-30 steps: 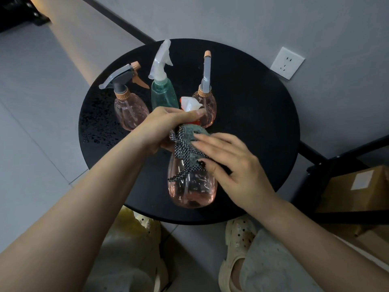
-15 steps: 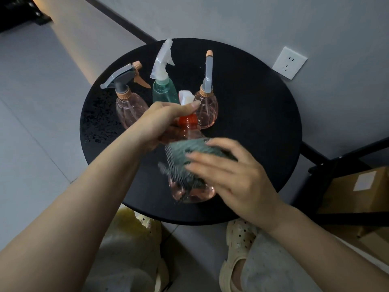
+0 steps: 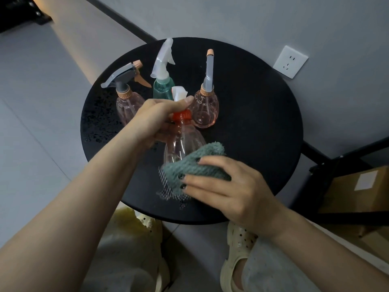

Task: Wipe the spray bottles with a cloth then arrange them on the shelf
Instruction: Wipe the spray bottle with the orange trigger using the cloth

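Round black bench (image 3: 263, 127), seen from above. At its 10 o'clock stands a pink bottle (image 3: 126, 106) with a grey trigger head, upright; just beside it toward 11 o'clock a teal bottle (image 3: 163, 89) with a clear trigger; at about 12 o'clock a second pink bottle (image 3: 205, 110) with a tall straight nozzle. All three stand apart from the hands. Left hand (image 3: 155, 119) comes in from 7 o'clock, fingers curled round the neck of the held bottle (image 3: 181, 144), thumb up against its white sprayer just above the orange collar. This bottle is raised over the bench centre, long axis running from 12 o'clock (head) down to 6 o'clock (base), head tipped away from the person. Its base end is hidden under the cloth (image 3: 193, 167). Right hand (image 3: 227, 186) enters from 5 o'clock, fingers laid over the green cloth and bent round it, pressing it against the bottle's lower body. So the cloth sits at the 6 o'clock end of the bottle, the gripping hand at the 12 o'clock end. Judgement: wiping is in hand on this bottle; the upper body between cloth and collar shows bare, so the next stroke likely runs along the axis toward 12 o'clock, or the left hand turns the bottle. Shelf frame (image 3: 336, 163) lies at 3 o'clock off the bench, nearer the right hand. Risk: a neck-only hold may let the bottle swivel.
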### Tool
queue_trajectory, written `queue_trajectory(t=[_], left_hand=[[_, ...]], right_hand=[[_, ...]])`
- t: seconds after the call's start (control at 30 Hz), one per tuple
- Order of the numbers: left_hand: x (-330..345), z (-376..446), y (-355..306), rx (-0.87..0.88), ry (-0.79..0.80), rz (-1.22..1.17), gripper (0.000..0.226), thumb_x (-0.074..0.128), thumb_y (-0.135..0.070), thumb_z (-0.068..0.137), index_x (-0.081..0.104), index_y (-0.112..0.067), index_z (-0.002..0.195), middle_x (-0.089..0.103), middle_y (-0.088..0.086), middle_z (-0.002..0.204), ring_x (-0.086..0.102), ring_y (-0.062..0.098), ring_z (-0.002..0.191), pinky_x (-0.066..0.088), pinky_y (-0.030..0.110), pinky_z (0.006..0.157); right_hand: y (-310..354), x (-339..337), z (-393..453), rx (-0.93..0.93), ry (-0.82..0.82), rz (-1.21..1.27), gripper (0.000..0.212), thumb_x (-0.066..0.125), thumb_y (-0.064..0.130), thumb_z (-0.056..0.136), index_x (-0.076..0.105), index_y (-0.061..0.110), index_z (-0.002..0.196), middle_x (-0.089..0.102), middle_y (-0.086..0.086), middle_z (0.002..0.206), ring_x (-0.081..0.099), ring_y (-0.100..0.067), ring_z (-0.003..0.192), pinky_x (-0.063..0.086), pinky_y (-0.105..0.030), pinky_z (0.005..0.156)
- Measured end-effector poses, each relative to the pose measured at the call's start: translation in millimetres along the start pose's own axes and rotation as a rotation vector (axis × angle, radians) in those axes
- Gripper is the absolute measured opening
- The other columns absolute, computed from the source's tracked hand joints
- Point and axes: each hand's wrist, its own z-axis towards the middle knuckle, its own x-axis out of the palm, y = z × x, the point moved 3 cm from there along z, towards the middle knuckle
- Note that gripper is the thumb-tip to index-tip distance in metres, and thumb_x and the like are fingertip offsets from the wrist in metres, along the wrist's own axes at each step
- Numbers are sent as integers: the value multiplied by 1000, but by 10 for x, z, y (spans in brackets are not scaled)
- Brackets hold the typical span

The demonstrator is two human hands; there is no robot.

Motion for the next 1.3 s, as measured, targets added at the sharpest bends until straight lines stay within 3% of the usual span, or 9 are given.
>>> queue_trajectory(t=[0.13, 0.3, 0.47, 0.6, 0.7, 0.9, 1.0, 1.13, 1.3], left_hand=[[3, -5, -4, -13, 32, 20, 36, 64, -41, 82, 68, -8, 95, 74, 15, 91, 66, 28, 76, 54, 31, 64], [127, -28, 16, -8, 121, 11, 29, 70, -42, 74, 69, -12, 72, 70, 18, 82, 62, 28, 72, 47, 34, 72], [179, -20, 55, 3, 175, -19, 26, 70, -39, 70, 67, -13, 66, 67, 4, 62, 63, 16, 54, 50, 23, 51], [151, -35, 30, -6, 117, -30, 45, 72, -44, 61, 67, -5, 84, 67, 17, 83, 62, 27, 71, 49, 34, 70], [79, -27, 7, -19, 74, -16, 38, 69, -43, 72, 67, -9, 89, 72, 12, 84, 66, 20, 64, 52, 24, 58], [-53, 2, -17, -22, 26, -29, 37, 66, -39, 81, 66, -6, 98, 73, 7, 78, 67, 15, 59, 51, 22, 48], [-16, 9, -20, -28, 50, -50, 35, 65, -40, 81, 65, -8, 95, 73, 6, 76, 68, 17, 61, 51, 23, 49], [79, -9, -5, 32, 160, -5, 40, 67, -43, 77, 64, -6, 92, 66, 17, 88, 59, 30, 80, 46, 37, 78], [153, -74, -18, 94, 265, -148, 36, 63, -36, 80, 63, -2, 92, 68, 9, 82, 65, 19, 74, 54, 26, 70]], right_hand=[[3, -44, 1, -52, -7, -32, 18, 62, 10, 93, 73, 16, 106, 68, 4, 116, 61, -25, 111, 54, -35, 83], [-157, -9, 46, 237, -62, 158, 28, 62, 2, 90, 68, 12, 115, 64, 0, 123, 55, -26, 121, 55, -39, 87], [-285, 31, 74, 488, -108, 369, 31, 54, 9, 90, 63, 11, 120, 59, 1, 126, 55, -21, 122, 46, -36, 101], [-211, -3, 38, 315, -68, 183, 29, 60, 1, 89, 66, 9, 116, 63, -4, 123, 56, -29, 120, 53, -41, 91], [-90, -30, -10, 62, -21, 25, 21, 59, 5, 93, 70, 10, 110, 66, -3, 119, 58, -32, 117, 58, -40, 76], [16, -20, -89, -138, 50, -60, 18, 60, 10, 94, 73, 16, 104, 67, 2, 117, 58, -27, 118, 55, -39, 84], [-59, -53, -43, -34, -10, 0, 18, 61, 10, 93, 72, 14, 107, 67, 2, 117, 57, -26, 119, 55, -38, 84], [-216, -42, 52, 287, -110, 241, 26, 61, 1, 89, 69, 10, 113, 64, -1, 120, 54, -26, 122, 52, -39, 93], [-313, -39, 120, 465, -187, 361, 28, 55, 6, 89, 66, 11, 115, 59, 5, 121, 56, -22, 120, 44, -32, 104]])
